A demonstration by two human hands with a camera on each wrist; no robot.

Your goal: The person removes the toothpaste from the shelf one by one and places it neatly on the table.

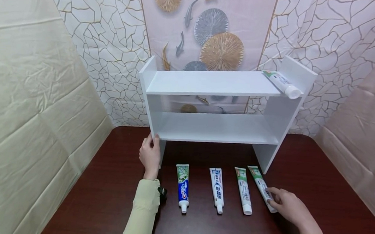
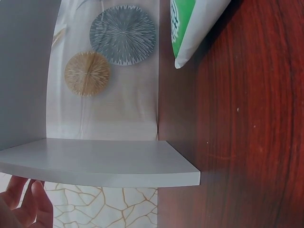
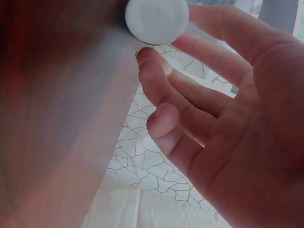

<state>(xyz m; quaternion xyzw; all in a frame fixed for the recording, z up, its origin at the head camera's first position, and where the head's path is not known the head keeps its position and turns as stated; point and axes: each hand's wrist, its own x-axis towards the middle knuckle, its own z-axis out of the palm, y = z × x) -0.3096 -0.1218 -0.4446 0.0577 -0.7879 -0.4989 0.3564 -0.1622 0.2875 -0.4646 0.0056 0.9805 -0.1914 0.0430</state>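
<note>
A white two-tier shelf [image 1: 213, 127] stands on the table. My left hand [image 1: 150, 155] holds the lower part of its left side panel, thumb at the front edge; the left wrist view shows the fingers [image 2: 42, 202] against that panel. On the right, my right hand [image 1: 289, 205] pinches the rightmost green-and-white toothpaste tube [image 1: 260, 184], which lies on the table. Its round white cap [image 3: 156, 19] shows beside the thumb and forefinger in the right wrist view, the other fingers loosely curled. Beside it lies a similar toothpaste tube [image 1: 243, 188].
Further left lie a white-and-blue toothpaste tube [image 1: 217, 188] and a green-and-blue one [image 1: 183, 184], caps toward me. Another green-and-white tube [image 1: 281, 83] lies on the top shelf at its right end. A patterned cloth wall [image 1: 121, 64] stands behind the dark red table [image 1: 93, 203].
</note>
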